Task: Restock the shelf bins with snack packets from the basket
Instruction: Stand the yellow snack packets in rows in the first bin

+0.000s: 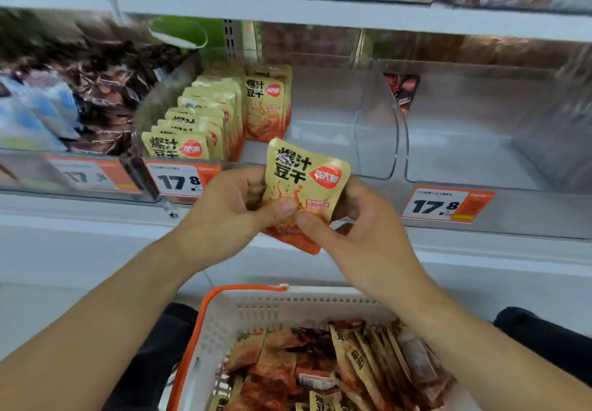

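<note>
Clearly light and floppy, the snack packet [306, 183] sat pinched at its lower edge between my left hand [230, 215] and right hand [355, 234], at twelve o'clock above the basket [221, 321]; I judged its slick film safest gripped by the seams.

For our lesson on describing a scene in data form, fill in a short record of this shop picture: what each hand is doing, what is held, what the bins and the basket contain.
left hand: grips packet, thumb on front
right hand: pinches same packet
packet: yellow and orange, held upright in front of the shelf
middle bin: matching packets standing in rows at its left, right part bare
right bin: one dark packet at back left
basket: white with orange handle, below the hands, many packets inside
price tags: 17.8
</note>
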A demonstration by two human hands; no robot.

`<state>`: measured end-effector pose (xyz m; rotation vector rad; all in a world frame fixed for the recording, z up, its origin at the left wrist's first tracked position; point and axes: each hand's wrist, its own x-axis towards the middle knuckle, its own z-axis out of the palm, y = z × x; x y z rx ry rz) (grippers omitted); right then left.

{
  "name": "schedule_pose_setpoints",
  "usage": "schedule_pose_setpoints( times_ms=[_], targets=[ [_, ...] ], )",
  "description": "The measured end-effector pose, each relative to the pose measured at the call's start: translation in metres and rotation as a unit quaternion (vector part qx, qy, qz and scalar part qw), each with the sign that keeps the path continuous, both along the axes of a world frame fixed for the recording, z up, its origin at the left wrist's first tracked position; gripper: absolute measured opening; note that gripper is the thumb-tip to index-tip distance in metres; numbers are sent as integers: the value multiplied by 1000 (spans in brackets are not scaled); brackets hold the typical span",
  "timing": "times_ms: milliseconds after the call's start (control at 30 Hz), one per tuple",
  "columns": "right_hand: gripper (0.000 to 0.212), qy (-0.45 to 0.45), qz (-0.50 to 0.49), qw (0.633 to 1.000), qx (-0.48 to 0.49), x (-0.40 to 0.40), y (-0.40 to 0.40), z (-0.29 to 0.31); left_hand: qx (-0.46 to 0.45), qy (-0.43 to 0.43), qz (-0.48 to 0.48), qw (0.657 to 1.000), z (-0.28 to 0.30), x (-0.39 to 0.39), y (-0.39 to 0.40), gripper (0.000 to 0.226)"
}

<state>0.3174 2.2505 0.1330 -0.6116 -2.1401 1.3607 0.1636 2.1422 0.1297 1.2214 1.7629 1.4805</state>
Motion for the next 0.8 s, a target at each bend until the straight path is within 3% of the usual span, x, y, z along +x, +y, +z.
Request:
schedule_pose_setpoints(
  times_ms=[133,300,400,500,600,800],
  targets=[
    [22,-11,7,996,84,-17,10,30,26,160,85,983,10,-10,-2,33],
    [25,-17,-46,976,211,-52,31,55,7,353,244,903,13,-43,-4,52],
    [32,-48,-47,959,277,-81,48,60,-61,431,271,859,-4,-71,-9,80],
    [39,-115,-44,937,327,-117,69,54,-90,487,259,830,-18,-84,-15,79],
    [38,-157,-38,942,294,-154,88,40,-78,511,256,817,-19,-90,-18,76],
    [42,-141,-63,980,127,-210,123,9,-69,498,250,828,-21,-92,-18,76]
  ],
)
